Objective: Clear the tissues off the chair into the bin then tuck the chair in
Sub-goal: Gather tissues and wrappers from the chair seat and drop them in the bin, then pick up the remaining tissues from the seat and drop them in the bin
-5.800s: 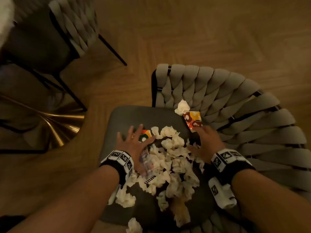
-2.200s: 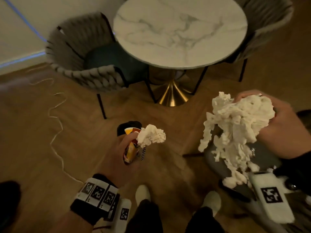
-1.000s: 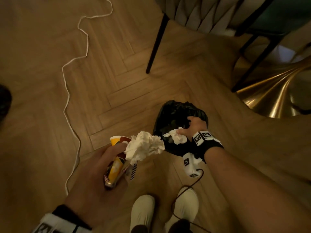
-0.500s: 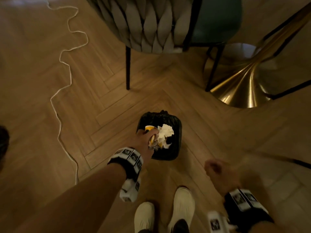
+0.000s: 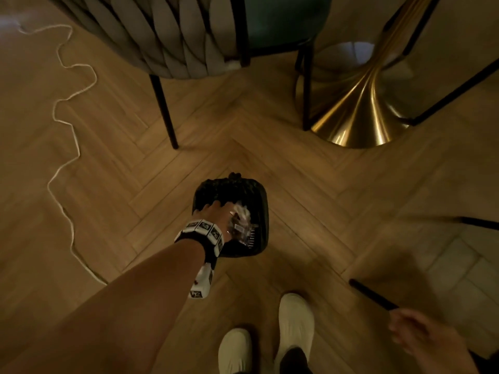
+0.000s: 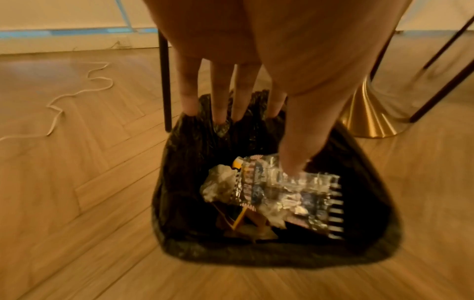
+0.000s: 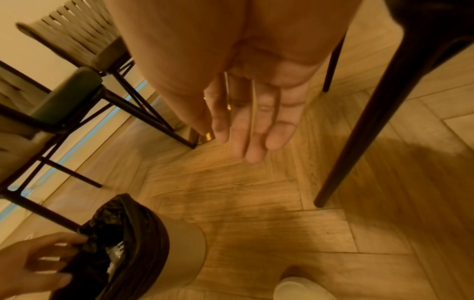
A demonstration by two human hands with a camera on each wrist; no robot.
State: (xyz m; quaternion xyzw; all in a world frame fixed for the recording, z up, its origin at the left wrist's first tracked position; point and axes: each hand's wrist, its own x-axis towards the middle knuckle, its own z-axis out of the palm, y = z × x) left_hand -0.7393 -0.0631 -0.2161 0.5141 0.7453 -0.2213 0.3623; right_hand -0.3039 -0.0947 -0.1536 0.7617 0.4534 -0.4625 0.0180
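At about nine o'clock a thin white cord (image 5: 64, 147) snakes over the wood floor (image 5: 310, 190). At eleven o'clock stands a woven chair (image 5: 151, 36) with black legs. In the middle, our left hand (image 5: 216, 211) reaches over the bin (image 5: 259, 190), which has a black bag in it. The fingers (image 6: 218, 91) point straight down to the far rim of the bag, so this hand is open and holds nothing. Inside the bin lie the tissues (image 6: 220, 182) under a shiny wrapper (image 6: 290, 192), just below the thumb. At one o'clock sits the gold table foot (image 5: 359, 114). At five o'clock our right hand (image 5: 424, 338) hangs loose and open, with nothing in it. Just above it runs a dark chair leg (image 5: 372, 295); we think this is the chair we must tuck in, but its seat is out of view, so we cannot tell if more tissues wait there. What could go wrong? The bin looks light, so a bump from our hand or our shoes (image 5: 295, 319) could tip it and spill the pile. The cord could also trip us as we turn.
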